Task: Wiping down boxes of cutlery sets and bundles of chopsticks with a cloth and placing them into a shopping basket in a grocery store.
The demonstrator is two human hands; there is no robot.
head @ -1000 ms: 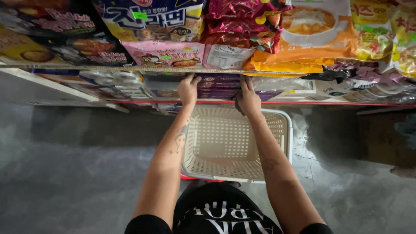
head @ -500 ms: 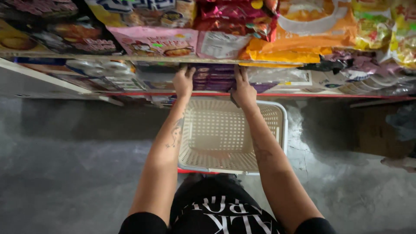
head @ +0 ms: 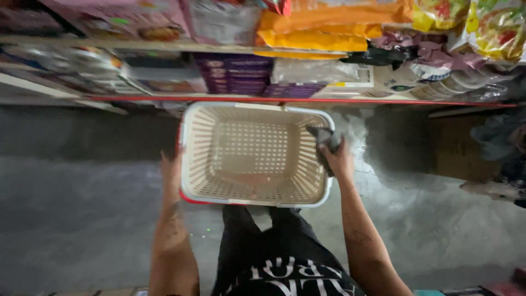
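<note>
Nearest the camera, a black garment with white lettering (head: 298,274) covers the person's torso, and both bare forearms extend forward from it over a grey concrete floor (head: 82,219).

The left hand (head: 172,174) lies flat against the outer left wall of a cream perforated plastic basket with a red underside (head: 219,189); its fingers are together along the rim, though whether they curl under the edge cannot be told.

The right hand (head: 339,160) meets the basket's right rim and is closed on a crumpled dark grey cloth (head: 324,141), which drapes from the fingers over the rim and slightly into the basket. The basket thus sits between the two hands, just ahead of the person's legs, its open top facing the camera and its interior bare apart from the cloth's edge.

Beyond the hands, just past the basket's far rim, a red-edged lower shelf (head: 307,101) carries stacked purple boxes (head: 235,77) and clear wrapped packets (head: 312,70).

Farther still, above that, an upper shelf holds orange snack bags (head: 323,27), pink packages (head: 148,16) and yellow-green bags (head: 482,24) far to the right of the right hand.
</note>
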